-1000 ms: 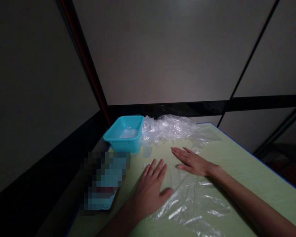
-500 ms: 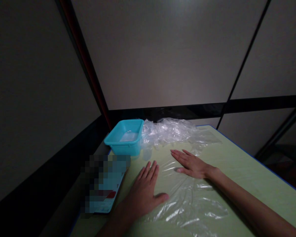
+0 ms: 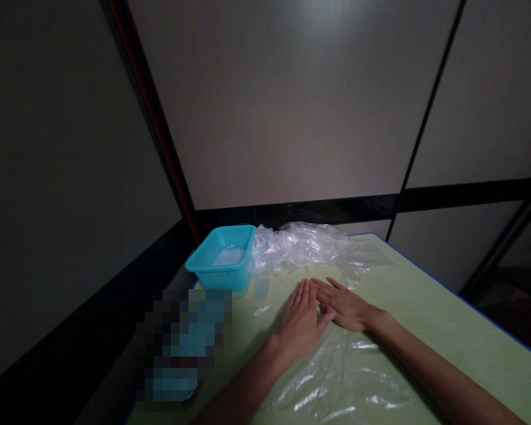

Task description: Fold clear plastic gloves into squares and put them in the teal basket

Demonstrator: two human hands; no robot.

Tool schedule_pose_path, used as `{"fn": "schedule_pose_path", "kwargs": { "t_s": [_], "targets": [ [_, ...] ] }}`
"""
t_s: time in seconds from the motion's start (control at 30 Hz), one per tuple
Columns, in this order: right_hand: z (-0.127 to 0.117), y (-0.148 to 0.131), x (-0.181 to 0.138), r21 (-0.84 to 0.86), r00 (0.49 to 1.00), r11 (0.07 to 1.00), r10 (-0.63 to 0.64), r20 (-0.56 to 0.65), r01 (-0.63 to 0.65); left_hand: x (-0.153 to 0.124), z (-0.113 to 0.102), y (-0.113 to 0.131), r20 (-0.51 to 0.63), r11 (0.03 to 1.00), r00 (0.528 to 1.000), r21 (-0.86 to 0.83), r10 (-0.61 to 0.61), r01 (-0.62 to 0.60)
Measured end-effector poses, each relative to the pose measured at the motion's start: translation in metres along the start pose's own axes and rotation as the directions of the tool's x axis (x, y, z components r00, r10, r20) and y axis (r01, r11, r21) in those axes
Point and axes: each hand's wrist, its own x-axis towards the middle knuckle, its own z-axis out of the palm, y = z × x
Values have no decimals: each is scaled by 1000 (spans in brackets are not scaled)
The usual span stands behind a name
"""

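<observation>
A clear plastic sheet or bag point(image 3: 323, 378) lies spread and wrinkled over the pale green tabletop point(image 3: 429, 324). My left hand point(image 3: 303, 324) rests flat on it, fingers stretched out and pointing away from me. Against its fingertips and thumb lies my right hand point(image 3: 343, 304), also flat on the plastic with fingers extended to the left. Neither hand grips anything. Whether the flat plastic joins the crumpled clear plastic point(image 3: 307, 242) at the table's far edge I cannot tell.
At the far left corner stands a turquoise plastic basin point(image 3: 221, 277) with something whitish and clear inside. Nearer on the left is a blurred-out bluish flat object point(image 3: 194, 336). Pale wall panels point(image 3: 292, 118) rise right behind the table.
My left hand has slid right across the plastic until it meets my right hand. The right hand stays nearly in place. The view has tilted slightly.
</observation>
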Motion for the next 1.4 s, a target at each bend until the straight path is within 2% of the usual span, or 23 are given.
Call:
{"fn": "schedule_pose_path", "kwargs": {
  "t_s": [0.17,0.43,0.7,1.07,1.17,1.3,1.4],
  "targets": [
    [-2,-2,-2,0,1000,1000,30,-4,-30,-1,18,-8,-26,1000,1000,4,-3,4],
    [-3,-2,-4,7,999,1000,29,-20,-29,-19,7,-31,48,999,999,43,-15,13],
    [-2,0,-4,-15,999,1000,7,-39,-7,-47,1,-65,1,993,997,86,-78,78],
    [-2,10,0,-20,998,1000,23,-51,-24,-49,0,-65,-2,990,995,98,-103,103],
    [-3,12,2,-37,993,993,107,-50,-108,-49,0,-65,-3,989,993,98,-114,114],
    [-8,12,0,-61,967,969,231,-109,-238,-50,0,-65,-17,989,993,92,-113,114],
    [-11,6,-2,-22,977,984,172,-127,-176,-50,0,-64,-21,990,994,89,-107,109]
  ]
}}
